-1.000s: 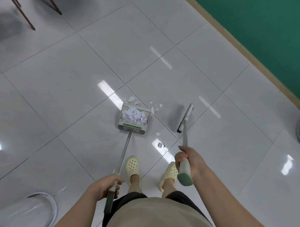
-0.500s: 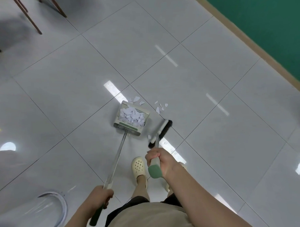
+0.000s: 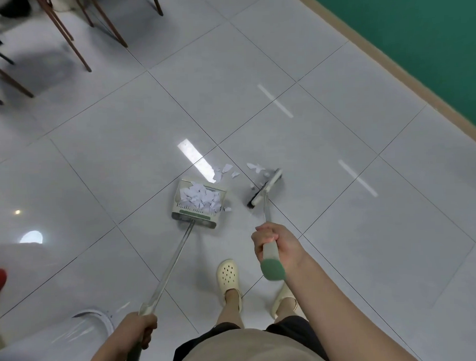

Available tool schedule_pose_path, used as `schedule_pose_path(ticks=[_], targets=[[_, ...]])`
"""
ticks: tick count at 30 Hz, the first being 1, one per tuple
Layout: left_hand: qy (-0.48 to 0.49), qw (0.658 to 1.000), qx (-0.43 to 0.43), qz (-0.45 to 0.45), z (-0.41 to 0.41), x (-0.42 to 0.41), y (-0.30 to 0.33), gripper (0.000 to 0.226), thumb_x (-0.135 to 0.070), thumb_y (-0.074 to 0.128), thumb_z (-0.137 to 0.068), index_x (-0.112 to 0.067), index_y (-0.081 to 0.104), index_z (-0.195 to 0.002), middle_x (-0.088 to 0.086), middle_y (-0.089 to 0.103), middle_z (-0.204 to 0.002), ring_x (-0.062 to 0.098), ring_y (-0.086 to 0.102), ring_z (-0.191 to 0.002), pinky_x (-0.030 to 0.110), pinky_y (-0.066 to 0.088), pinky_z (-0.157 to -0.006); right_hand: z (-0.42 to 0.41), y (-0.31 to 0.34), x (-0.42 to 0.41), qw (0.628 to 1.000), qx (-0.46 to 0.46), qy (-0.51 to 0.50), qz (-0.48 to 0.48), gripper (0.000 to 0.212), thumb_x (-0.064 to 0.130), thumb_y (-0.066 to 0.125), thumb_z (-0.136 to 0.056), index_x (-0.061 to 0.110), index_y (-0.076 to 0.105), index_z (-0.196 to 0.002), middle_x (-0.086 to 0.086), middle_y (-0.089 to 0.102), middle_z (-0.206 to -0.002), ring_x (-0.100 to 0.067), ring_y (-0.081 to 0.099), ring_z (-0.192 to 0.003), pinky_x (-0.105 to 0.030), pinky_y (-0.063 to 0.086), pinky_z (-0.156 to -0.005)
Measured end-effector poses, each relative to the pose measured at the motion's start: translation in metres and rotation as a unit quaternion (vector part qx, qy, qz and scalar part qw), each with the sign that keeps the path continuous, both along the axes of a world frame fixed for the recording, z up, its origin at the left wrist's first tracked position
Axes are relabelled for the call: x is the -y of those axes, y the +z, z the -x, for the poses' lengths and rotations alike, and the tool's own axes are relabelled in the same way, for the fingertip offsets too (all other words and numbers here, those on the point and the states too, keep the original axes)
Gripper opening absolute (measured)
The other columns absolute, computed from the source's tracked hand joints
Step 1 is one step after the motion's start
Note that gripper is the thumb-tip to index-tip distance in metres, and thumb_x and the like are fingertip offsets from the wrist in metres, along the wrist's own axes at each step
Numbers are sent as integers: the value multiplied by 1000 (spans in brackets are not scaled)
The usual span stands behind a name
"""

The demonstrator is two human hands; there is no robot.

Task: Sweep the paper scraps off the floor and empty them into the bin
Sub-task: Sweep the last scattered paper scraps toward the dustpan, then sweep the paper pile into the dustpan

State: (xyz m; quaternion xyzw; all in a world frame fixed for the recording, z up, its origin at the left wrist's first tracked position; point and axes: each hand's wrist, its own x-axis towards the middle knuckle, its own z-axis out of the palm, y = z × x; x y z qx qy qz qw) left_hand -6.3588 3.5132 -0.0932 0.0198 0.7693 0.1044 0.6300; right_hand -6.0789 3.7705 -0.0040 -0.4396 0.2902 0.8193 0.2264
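Observation:
A cream dustpan [image 3: 178, 209] with a green trim stands on the grey tiles, holding a heap of white paper scraps [image 3: 201, 198]. My left hand [image 3: 139, 331] grips the end of its long metal handle. My right hand [image 3: 274, 242] grips the green-capped handle of the broom [image 3: 264, 190], whose head rests on the floor just right of the pan. Loose scraps [image 3: 225, 171] lie in front of the pan's mouth, more scraps [image 3: 255, 166] lie by the far end of the broom head, and one small scrap [image 3: 227, 208] sits by the pan's right side.
A bin lined with clear plastic [image 3: 82, 327] stands at lower left. Chair legs [image 3: 73, 43] are at the upper left. A green wall [image 3: 420, 33] with a tan skirting runs along the right. My feet in cream clogs [image 3: 228, 275] are behind the pan.
The broom head has swung from close beside the pan out to the right and farther forward, next to the loose scraps. The view has tilted, showing more of the bin and chair legs.

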Motion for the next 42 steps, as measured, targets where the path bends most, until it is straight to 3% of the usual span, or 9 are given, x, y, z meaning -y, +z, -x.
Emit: schedule_pose_path(ticks=[3,8,13,19,23,27,33,38,42], targets=[[82,997,6,-2,-7,1,-5,38,7,51,-88,-13,41,-57,4,30,-53,17,28,-42,29,30,-51,-3,31,25,999,7,42,-4,42,-6,51,-74,26,24,-69,5,27,-44,-10,30,-28,-18,33,-29],[174,985,10,-9,-24,0,-8,37,5,50,-89,-15,41,-59,5,28,-54,17,27,-40,30,30,-51,18,58,54,1000,-18,18,16,35,0,47,-81,21,28,-59,5,30,-41,-10,31,-27,-14,31,-29],[234,972,3,-5,-28,12,-1,37,6,50,-89,-14,41,-58,6,30,-53,18,29,-39,32,30,-54,64,37,67,997,-25,-66,33,33,1,45,-79,22,28,-60,7,31,-38,-10,36,-26,-14,33,-29],[257,966,-18,12,-29,36,4,41,7,49,-88,-12,41,-52,6,32,-49,17,30,-36,29,30,-51,118,7,58,996,-48,-60,34,36,4,37,-86,24,26,-58,9,30,-36,-9,36,-26,-13,36,-32],[220,975,-24,21,-28,44,14,43,6,52,-85,-12,41,-47,7,33,-51,18,31,-39,27,31,-49,115,-16,45,988,-115,-99,35,33,2,43,-82,19,31,-56,2,34,-38,-14,39,-27,-20,37,-28],[196,980,-20,19,-17,38,24,37,6,53,-84,-12,40,-54,7,32,-53,17,29,-41,25,27,-49,109,-14,29,986,-113,-118,11,30,4,44,-85,21,29,-65,3,33,-40,-13,37,-28,-20,36,-29],[159,986,-29,-26,11,4,38,27,-2,58,-89,-13,44,-69,5,33,-53,15,29,-43,24,26,-48,71,18,5,986,-115,-123,-16,31,6,42,-88,18,32,-62,3,33,-40,-12,36,-28,-21,37,-28],[21,991,-109,-73,26,-65,49,13,1,58,-89,-1,56,-76,8,44,-58,16,36,-49,25,26,-52,17,30,-26,997,59,36,-46,27,2,45,-82,20,29,-68,6,31,-42,-9,35,-27,-18,33,-28],[-126,969,-189,-98,32,-138,55,28,-25,66,-73,2,67,-80,6,55,-60,23,50,-53,30,33,-56,-12,8,-53,951,223,192,-91,21,3,45,-90,17,33,-79,4,29,-43,-9,30,-27,-14,28,-29]])
